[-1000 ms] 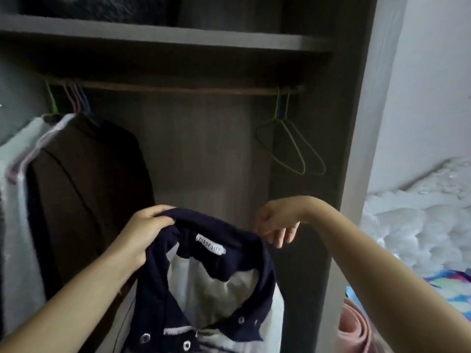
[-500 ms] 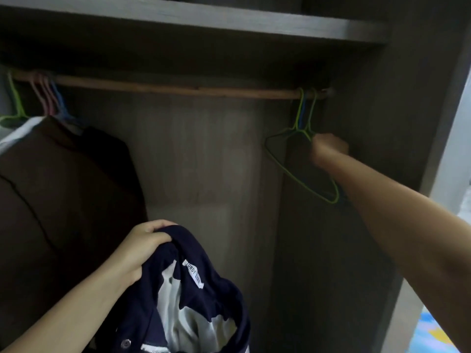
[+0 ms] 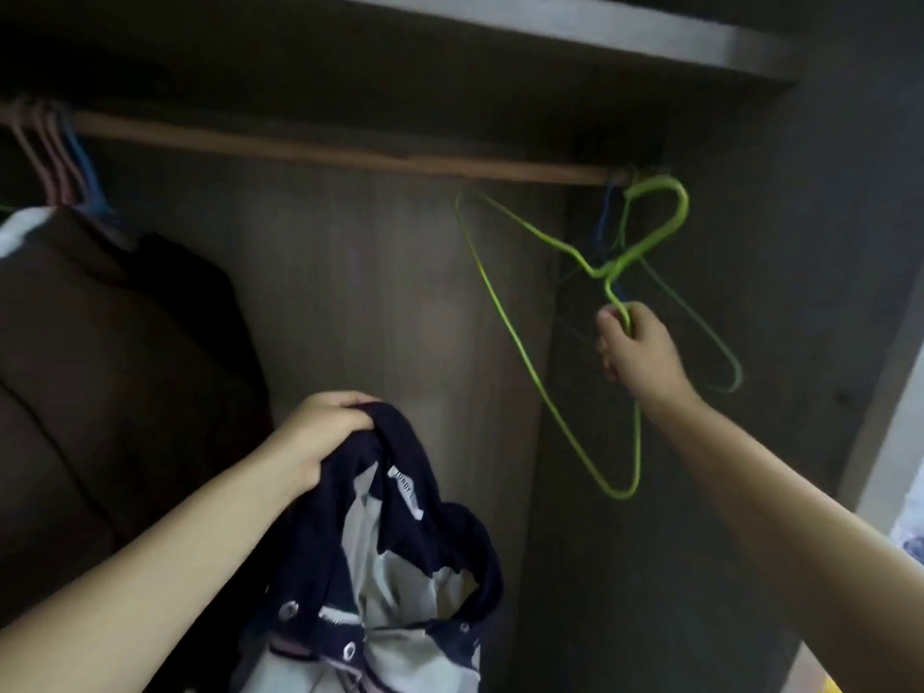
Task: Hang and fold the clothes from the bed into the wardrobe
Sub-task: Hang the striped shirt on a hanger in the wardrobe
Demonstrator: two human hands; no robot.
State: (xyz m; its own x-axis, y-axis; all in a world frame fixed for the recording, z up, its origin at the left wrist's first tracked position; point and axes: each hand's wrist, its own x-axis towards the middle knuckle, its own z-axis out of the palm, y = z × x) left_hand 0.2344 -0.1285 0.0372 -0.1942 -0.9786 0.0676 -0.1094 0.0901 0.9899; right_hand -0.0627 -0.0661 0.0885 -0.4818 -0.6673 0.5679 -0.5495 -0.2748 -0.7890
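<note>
Green wire hanger [image 3: 505, 312] now off wooden rail [image 3: 350, 155], pinched in right hand [image 3: 637, 350]; left hand [image 3: 320, 432] grips navy-collared shirt [image 3: 400, 557] below rail. Next: thread hanger into collar.

Green hanger [image 3: 505, 312]: thin wire with a smooth, slightly glossy coating. The pink and blue hangers [image 3: 65, 167] at far left show the same smooth coated finish.

Rail [image 3: 350, 155]: wood, matt brown, with a faint rough patch near its middle.

Wardrobe back panel [image 3: 360, 292]: grey wood-grain laminate, matt, with fine vertical streaks. Shelf [image 3: 600, 37] above: same matt grained board.

Navy-and-white garment [image 3: 390, 567]: soft woven cloth, matt, creased; shiny metal snap studs along its edge; a white fabric label at the collar.

Brown garment [image 3: 100, 367], left: matt, smooth cloth.
</note>
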